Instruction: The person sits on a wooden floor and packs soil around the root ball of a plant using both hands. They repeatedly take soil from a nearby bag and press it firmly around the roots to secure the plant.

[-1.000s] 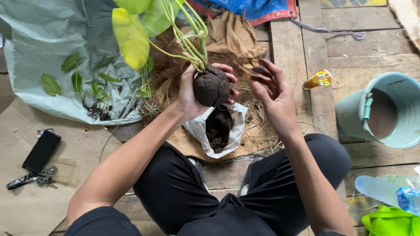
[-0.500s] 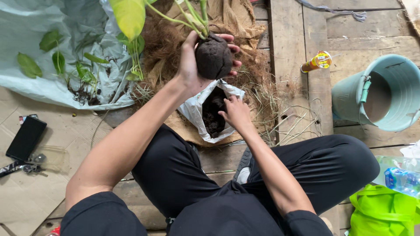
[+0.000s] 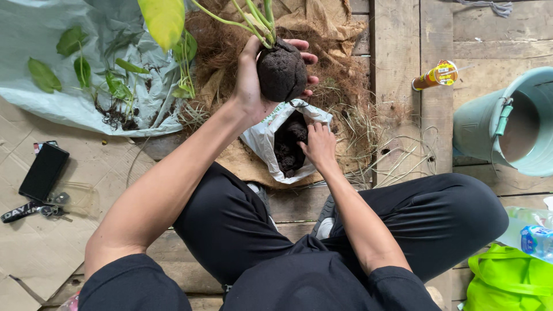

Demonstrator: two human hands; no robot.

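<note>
Head view: a dark soil ball (image 3: 281,70) with green stems (image 3: 253,17) rising from it is held up in the left hand (image 3: 252,80), the fingers wrapped about its far side and closed on it. It is carried clear of the floor, just above the white bag (image 3: 266,135).

Change noted: a second ago both hands were raised at the ball, the right one open beside it. The right hand (image 3: 318,147) is now lowered to the bag, its fingertips set inside the mouth, among the dark soil (image 3: 288,151) there. Whether anything is pinched between them cannot be told; the fingertips are hidden by the bag's edge.

The ball itself is little moved; support has passed wholly to the left hand. By judgement, more soil is being fetched for the ball, so shaping is taken as not finished.

Surroundings: brown fibre (image 3: 219,52) is spread beneath and behind the ball on the wooden floor (image 3: 397,103). A grey sheet (image 3: 34,34) with loose cuttings (image 3: 118,89) lies to the left. A phone (image 3: 44,171) and keys (image 3: 52,210) rest on cardboard (image 3: 34,253). A teal bucket (image 3: 507,121) and a small tube (image 3: 435,75) stand to the right, well apart from the hands.
</note>
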